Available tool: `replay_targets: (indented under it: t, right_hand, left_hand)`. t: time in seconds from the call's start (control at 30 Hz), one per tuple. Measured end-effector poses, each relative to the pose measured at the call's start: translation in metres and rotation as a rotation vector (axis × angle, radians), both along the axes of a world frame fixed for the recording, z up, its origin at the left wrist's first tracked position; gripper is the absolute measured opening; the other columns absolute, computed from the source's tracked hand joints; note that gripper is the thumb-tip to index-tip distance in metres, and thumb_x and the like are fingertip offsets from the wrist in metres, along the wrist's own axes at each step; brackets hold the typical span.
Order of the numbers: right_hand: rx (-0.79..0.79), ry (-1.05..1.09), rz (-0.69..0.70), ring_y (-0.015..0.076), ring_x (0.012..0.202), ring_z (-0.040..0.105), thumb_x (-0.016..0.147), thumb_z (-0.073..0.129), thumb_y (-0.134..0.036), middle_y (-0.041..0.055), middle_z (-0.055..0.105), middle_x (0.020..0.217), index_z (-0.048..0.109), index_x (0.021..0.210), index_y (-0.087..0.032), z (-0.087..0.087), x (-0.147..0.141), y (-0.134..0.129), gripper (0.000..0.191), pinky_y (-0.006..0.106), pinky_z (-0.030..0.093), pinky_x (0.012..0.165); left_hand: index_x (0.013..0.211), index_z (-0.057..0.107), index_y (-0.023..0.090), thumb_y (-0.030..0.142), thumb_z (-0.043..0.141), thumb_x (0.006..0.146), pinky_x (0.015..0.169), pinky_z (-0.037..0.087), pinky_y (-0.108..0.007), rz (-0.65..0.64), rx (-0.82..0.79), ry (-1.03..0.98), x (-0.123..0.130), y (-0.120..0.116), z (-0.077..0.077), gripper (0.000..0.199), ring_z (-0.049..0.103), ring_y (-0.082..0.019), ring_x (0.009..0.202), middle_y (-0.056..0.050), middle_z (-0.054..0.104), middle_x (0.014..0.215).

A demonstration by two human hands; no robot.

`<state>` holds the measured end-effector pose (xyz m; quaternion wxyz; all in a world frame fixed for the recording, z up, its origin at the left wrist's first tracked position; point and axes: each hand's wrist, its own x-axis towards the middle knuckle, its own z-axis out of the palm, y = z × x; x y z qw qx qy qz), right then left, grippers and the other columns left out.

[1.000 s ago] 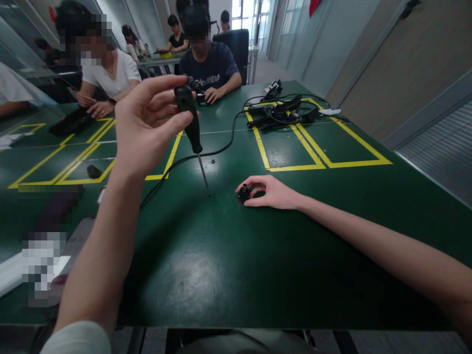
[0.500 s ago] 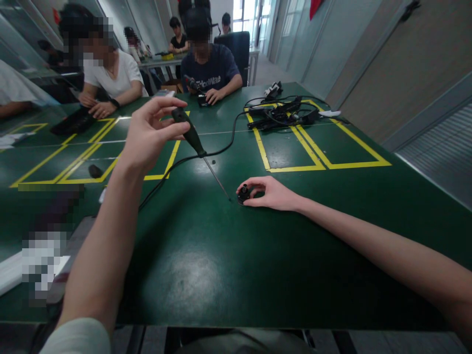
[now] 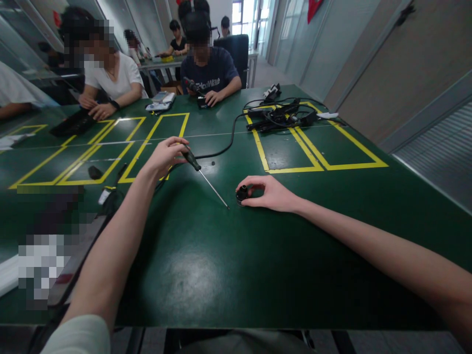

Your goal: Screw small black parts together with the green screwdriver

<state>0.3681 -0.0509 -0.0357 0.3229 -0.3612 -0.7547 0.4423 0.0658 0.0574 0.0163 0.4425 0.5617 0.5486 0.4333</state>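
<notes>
My left hand (image 3: 167, 156) is closed round the dark handle of a screwdriver (image 3: 212, 188). The long metal shaft slants down to the right, its tip left of and a little below a small round black part (image 3: 242, 195), apart from it. My right hand (image 3: 268, 193) grips that part between thumb and fingers on the green table. A short knob-like piece stands up from the part's top; its exact kind I cannot make out.
Black cables and devices (image 3: 283, 115) lie heaped within yellow tape at the far right. One black cable (image 3: 224, 147) runs behind the screwdriver. A small dark object (image 3: 95, 172) lies at left. Across the table, a person in a dark shirt (image 3: 210, 69) holds a power tool.
My left hand has lowered with the screwdriver, which lies at a flatter slant, its tip slightly lower. My right hand and the black part have barely moved.
</notes>
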Motion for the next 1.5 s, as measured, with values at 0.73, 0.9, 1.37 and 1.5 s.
replay_targets:
  t: [0.73, 0.9, 1.37, 1.5]
  right_hand:
    - [0.188, -0.031, -0.119, 0.0239, 0.1, 0.071, 0.08, 0.081, -0.038, 0.0067, 0.077, 0.106, 0.078, 0.1, -0.021, 0.049, 0.022, -0.002, 0.027, 0.042, 0.06, 0.091]
    - [0.137, -0.163, -0.04, 0.0289, 0.108, 0.07, 0.074, 0.087, -0.048, 0.0092, 0.075, 0.116, 0.081, 0.097, -0.023, 0.038, 0.048, 0.02, 0.034, 0.048, 0.057, 0.099]
    - [0.153, -0.313, 0.063, 0.0354, 0.137, 0.055, 0.07, 0.087, -0.061, 0.0111, 0.064, 0.143, 0.078, 0.118, -0.027, 0.002, 0.057, 0.03, 0.059, 0.061, 0.041, 0.117]
    - [0.265, -0.193, -0.078, 0.0331, 0.132, 0.06, 0.08, 0.079, -0.062, 0.0097, 0.068, 0.136, 0.076, 0.119, -0.029, 0.021, 0.057, 0.024, 0.051, 0.056, 0.047, 0.113]
  left_hand:
    - [0.099, 0.069, 0.019, 0.017, 0.059, 0.061, 0.069, 0.047, -0.025, -0.501, 0.026, 0.521, -0.006, 0.008, -0.046, 0.04, 0.057, -0.015, 0.076, -0.002, 0.062, 0.091]
    - [0.099, 0.069, 0.019, 0.017, 0.058, 0.061, 0.076, 0.048, -0.028, -0.502, 0.063, 0.501, -0.001, 0.006, -0.05, 0.039, 0.058, -0.017, 0.084, -0.003, 0.06, 0.096]
    - [0.098, 0.07, 0.02, 0.018, 0.059, 0.062, 0.076, 0.048, -0.029, -0.496, 0.075, 0.491, -0.002, 0.005, -0.049, 0.038, 0.057, -0.017, 0.084, -0.002, 0.058, 0.097]
    - [0.097, 0.069, 0.02, 0.019, 0.059, 0.061, 0.076, 0.048, -0.029, -0.503, 0.075, 0.47, -0.002, 0.005, -0.05, 0.037, 0.057, -0.018, 0.085, -0.003, 0.058, 0.098]
